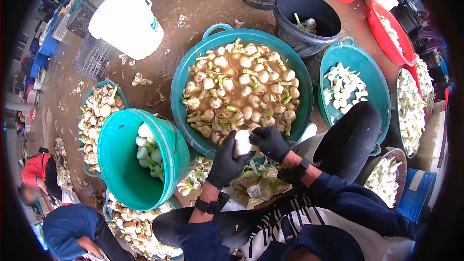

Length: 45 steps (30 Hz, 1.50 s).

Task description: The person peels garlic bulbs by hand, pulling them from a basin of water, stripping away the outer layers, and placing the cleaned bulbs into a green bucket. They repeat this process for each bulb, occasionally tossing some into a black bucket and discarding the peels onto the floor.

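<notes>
In black gloves, my hands meet at the near rim of a large green tub (176, 101). A smooth white garlic bulb (242, 144) is between them. My left hand (226, 163) wraps round its left side, while the closed fingers of my right hand (271, 143) grip it at the right. Some of the bulb is hidden behind the fingers. Many unpeeled garlic bulbs (256, 87) with cut green stems float in brown water inside the tub. Loose peeled-off skins (261, 183) lie just below my hands.
To the left stands a tilted green bucket (116, 159) with several peeled bulbs. A black bucket (290, 7) and a green basin (379, 87) hold more. A white bucket (125, 21) stands at upper left. A bent-over person (72, 227) is at lower left.
</notes>
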Available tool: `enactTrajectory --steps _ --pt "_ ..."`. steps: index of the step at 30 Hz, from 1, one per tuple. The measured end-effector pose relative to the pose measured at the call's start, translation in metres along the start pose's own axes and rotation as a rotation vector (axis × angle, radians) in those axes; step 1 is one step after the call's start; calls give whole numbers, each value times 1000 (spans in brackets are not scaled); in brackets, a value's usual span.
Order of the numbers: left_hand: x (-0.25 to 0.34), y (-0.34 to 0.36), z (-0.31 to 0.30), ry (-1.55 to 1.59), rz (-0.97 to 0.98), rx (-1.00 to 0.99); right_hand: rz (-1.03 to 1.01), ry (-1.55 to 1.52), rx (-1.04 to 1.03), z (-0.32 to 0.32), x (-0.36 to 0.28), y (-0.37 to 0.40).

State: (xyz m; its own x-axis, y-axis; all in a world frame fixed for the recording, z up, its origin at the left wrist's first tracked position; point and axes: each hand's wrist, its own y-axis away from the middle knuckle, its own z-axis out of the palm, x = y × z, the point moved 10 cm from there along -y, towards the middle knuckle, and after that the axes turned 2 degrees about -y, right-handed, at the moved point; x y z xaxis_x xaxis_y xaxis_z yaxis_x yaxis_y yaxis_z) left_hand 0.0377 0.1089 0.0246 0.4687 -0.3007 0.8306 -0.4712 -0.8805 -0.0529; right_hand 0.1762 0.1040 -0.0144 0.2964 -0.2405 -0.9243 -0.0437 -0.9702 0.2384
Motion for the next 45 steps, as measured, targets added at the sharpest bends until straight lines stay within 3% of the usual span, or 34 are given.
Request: enactTrajectory --steps 4,6,9,11,13,16,17,20,22,24,26,28,30,31,34,36,38,40,45 --pt "-15 -3 0 58 -212 17 -15 54 -24 6 -3 4" --pt "-8 -1 -3 64 -172 86 -42 80 -74 13 3 1" --pt "4 2 -1 -13 -70 101 192 -135 -86 18 35 3" --pt "20 2 5 -23 -1 61 202 -226 -10 18 55 1" --pt "18 7 8 153 -29 58 248 -297 75 15 72 -1" --pt "21 7 6 458 -143 20 192 -57 175 -9 68 -8" --pt "22 8 4 592 -213 -15 169 150 220 -20 62 -11" --pt "9 17 -8 888 -259 -5 144 58 341 -38 101 -22" --pt "17 12 -47 1243 -299 180 105 83 216 -32 69 -20" --pt "4 12 -102 1571 -159 539 54 78 64 -15 37 -16" --pt "12 14 -165 1554 115 666 -12 42 -112 15 16 -8" --pt "28 12 -190 2074 359 432 -275 181 -535 63 -12 10" --pt "28 16 -193 2046 346 464 -382 146 -644 79 -36 23" --pt "25 16 -190 2006 306 470 -322 358 -659 80 -32 12" --pt "19 11 -158 1726 90 386 -176 334 -358 52 -24 -59" --pt "2 16 -123 1596 -202 431 -246 344 -140 31 -12 -115" --pt "-5 9 -88 1263 -410 284 -274 438 95 13 -12 -188" --pt "-12 6 -68 1242 -437 234 -277 527 249 6 -15 -226" --pt "-29 3 -53 1228 -573 219 -40 756 155 25 17 -302"
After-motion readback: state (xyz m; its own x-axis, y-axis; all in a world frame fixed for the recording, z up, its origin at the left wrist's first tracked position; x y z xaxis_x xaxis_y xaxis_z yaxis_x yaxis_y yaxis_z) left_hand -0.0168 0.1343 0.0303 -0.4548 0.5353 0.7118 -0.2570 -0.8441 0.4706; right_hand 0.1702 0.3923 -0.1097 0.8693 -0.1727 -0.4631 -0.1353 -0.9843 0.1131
